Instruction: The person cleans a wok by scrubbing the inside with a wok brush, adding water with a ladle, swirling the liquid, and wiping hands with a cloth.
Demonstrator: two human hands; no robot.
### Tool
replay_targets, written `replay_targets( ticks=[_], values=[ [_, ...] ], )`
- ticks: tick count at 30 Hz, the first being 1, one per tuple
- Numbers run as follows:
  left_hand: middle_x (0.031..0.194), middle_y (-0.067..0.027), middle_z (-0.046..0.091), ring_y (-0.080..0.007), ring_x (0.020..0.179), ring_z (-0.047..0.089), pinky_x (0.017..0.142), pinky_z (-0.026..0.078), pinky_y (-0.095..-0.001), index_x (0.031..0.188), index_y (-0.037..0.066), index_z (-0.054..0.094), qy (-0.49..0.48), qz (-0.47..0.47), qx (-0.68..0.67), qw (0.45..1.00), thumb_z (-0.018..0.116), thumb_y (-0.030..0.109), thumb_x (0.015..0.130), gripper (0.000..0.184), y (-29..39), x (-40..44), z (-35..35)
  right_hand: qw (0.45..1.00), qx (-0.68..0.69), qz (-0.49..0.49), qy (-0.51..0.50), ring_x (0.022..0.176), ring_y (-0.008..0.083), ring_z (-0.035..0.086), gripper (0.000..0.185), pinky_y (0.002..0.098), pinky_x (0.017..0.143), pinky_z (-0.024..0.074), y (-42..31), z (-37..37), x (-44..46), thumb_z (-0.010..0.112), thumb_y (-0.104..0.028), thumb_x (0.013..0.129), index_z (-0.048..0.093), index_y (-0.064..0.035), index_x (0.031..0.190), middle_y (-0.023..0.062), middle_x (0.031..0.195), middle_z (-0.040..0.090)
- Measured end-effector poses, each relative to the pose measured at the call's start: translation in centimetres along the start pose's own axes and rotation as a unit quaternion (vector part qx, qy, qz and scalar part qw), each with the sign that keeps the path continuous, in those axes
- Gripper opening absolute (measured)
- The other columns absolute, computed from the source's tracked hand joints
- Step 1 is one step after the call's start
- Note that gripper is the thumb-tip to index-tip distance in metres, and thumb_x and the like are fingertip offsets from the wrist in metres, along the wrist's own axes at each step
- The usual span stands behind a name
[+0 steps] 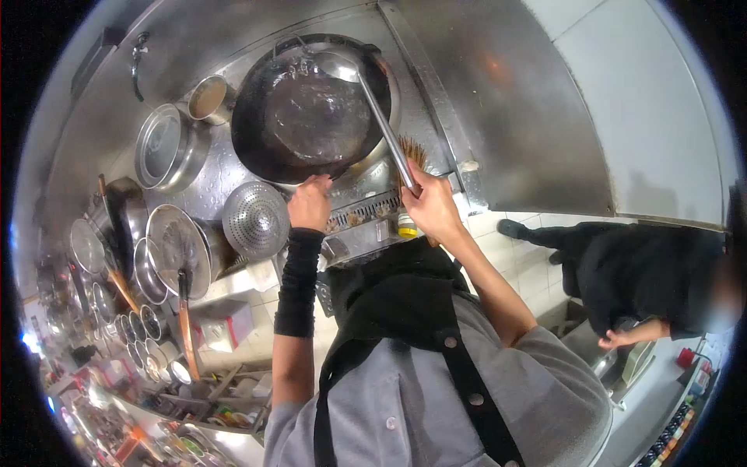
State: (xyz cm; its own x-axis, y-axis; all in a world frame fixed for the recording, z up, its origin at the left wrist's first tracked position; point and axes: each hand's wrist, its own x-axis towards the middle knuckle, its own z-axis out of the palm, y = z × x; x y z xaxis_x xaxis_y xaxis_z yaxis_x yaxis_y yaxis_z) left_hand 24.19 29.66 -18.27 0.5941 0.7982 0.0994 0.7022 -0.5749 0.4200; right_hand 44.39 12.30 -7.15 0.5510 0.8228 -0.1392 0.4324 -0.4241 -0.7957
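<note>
A large dark wok sits on the steel stove, its inside wet and shiny. My left hand, with a black sleeve at the wrist, is closed at the wok's near edge; the exact grip is partly hidden. In my right hand is the long handle of a steel ladle. The ladle's bowl lies inside the wok near the far rim. Just behind the right hand are the bristles of a bamboo brush. Left of my left hand rests a round perforated strainer.
Lidded steel pot and a container of brownish liquid stand left of the wok. A wide strainer with a wooden handle and several small bowls lie further left. At right, a person in black stretches out a hand.
</note>
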Motion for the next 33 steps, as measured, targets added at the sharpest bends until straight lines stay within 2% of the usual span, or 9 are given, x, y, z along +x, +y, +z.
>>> replay_targets(
  ticks=[3,7,11,15,16,20,23,26,33],
  values=[
    [0.117,-0.0113,0.075,-0.0369,0.095,0.074,0.082,0.059,-0.0483,0.113,0.017,0.078,-0.016,-0.021,0.005,1.000,0.065,0.020,0.095,0.023,1.0,0.0,-0.3,0.999,0.014,-0.014,0.032,0.057,0.0251,0.064,0.056,0.0384,0.059,0.0505,1.8,1.4,1.2,0.067,-0.006,0.087,0.058,0.0065,0.140,0.0241,0.069,0.062],
    [0.120,-0.0095,0.074,-0.0376,0.099,0.072,0.085,0.058,-0.0479,0.119,0.015,0.077,-0.019,-0.044,-0.012,0.999,0.065,0.013,0.092,0.029,2.0,0.2,-1.1,1.000,0.003,-0.001,0.026,0.059,0.0278,0.067,0.054,0.0398,0.060,0.0512,2.1,2.4,3.3,0.065,-0.008,0.087,0.060,0.0063,0.139,0.0249,0.068,0.064],
    [0.124,-0.0227,0.070,-0.0431,0.107,0.070,0.094,0.056,-0.0468,0.129,0.003,0.069,0.059,0.040,-0.102,0.992,0.060,0.011,0.097,0.034,6.1,-3.4,-4.0,0.999,0.001,-0.034,0.029,0.060,0.0323,0.069,0.055,0.0421,0.061,0.0518,2.5,3.5,5.2,0.064,-0.009,0.086,0.060,0.0080,0.138,0.0261,0.068,0.065],
    [0.121,-0.0233,0.071,-0.0435,0.102,0.071,0.086,0.058,-0.0488,0.124,0.000,0.070,-0.026,0.049,-0.174,0.983,0.062,0.006,0.095,0.031,8.1,-8.4,-8.2,0.994,0.084,0.052,-0.053,0.055,0.0215,0.068,0.046,0.0389,0.048,0.0511,1.5,4.3,5.1,0.061,-0.005,0.088,0.064,0.0070,0.132,0.0160,0.062,0.065],
    [0.121,-0.0240,0.071,-0.0435,0.102,0.071,0.086,0.058,-0.0485,0.124,0.000,0.070,-0.037,0.057,-0.184,0.981,0.062,0.005,0.095,0.031,8.1,-9.3,-8.9,0.981,0.159,0.080,-0.074,0.053,0.0154,0.064,0.033,0.0357,0.042,0.0491,0.0,4.0,4.2,0.062,-0.002,0.090,0.069,0.0054,0.121,0.0093,0.063,0.064],
    [0.117,-0.0234,0.072,-0.0424,0.099,0.071,0.084,0.058,-0.0455,0.124,0.000,0.070,-0.087,0.050,-0.233,0.967,0.062,0.001,0.094,0.030,10.2,-11.3,-11.9,0.874,0.414,0.189,-0.171,0.051,0.0122,0.055,0.007,0.0292,0.042,0.0424,0.5,5.0,3.5,0.069,-0.003,0.093,0.066,0.0033,0.094,0.0054,0.072,0.062],
    [0.115,-0.0208,0.073,-0.0407,0.099,0.072,0.083,0.058,-0.0444,0.124,0.001,0.070,-0.127,0.050,-0.261,0.956,0.066,0.001,0.094,0.031,12.3,-11.5,-14.1,0.780,0.538,0.263,-0.184,0.054,0.0104,0.053,0.011,0.0258,0.043,0.0383,-0.6,4.4,2.3,0.071,-0.004,0.093,0.063,0.0024,0.089,0.0053,0.076,0.060],
    [0.116,-0.0206,0.073,-0.0405,0.100,0.072,0.084,0.058,-0.0447,0.124,0.002,0.070,-0.142,0.079,-0.282,0.946,0.067,0.002,0.094,0.030,13.4,-11.5,-15.0,0.745,0.564,0.286,-0.212,0.057,0.0125,0.053,0.012,0.0284,0.046,0.0383,-1.2,3.7,0.9,0.070,-0.001,0.093,0.060,0.0038,0.087,0.0081,0.076,0.060],
    [0.116,-0.0216,0.073,-0.0414,0.102,0.071,0.085,0.058,-0.0444,0.125,0.001,0.070,-0.157,0.082,-0.263,0.948,0.066,0.002,0.095,0.031,13.2,-11.7,-16.9,0.826,0.449,0.256,-0.227,0.049,0.0126,0.055,0.008,0.0290,0.043,0.0430,-3.9,-3.0,-4.3,0.068,-0.003,0.094,0.065,0.0036,0.097,0.0040,0.066,0.059]
  ],
)
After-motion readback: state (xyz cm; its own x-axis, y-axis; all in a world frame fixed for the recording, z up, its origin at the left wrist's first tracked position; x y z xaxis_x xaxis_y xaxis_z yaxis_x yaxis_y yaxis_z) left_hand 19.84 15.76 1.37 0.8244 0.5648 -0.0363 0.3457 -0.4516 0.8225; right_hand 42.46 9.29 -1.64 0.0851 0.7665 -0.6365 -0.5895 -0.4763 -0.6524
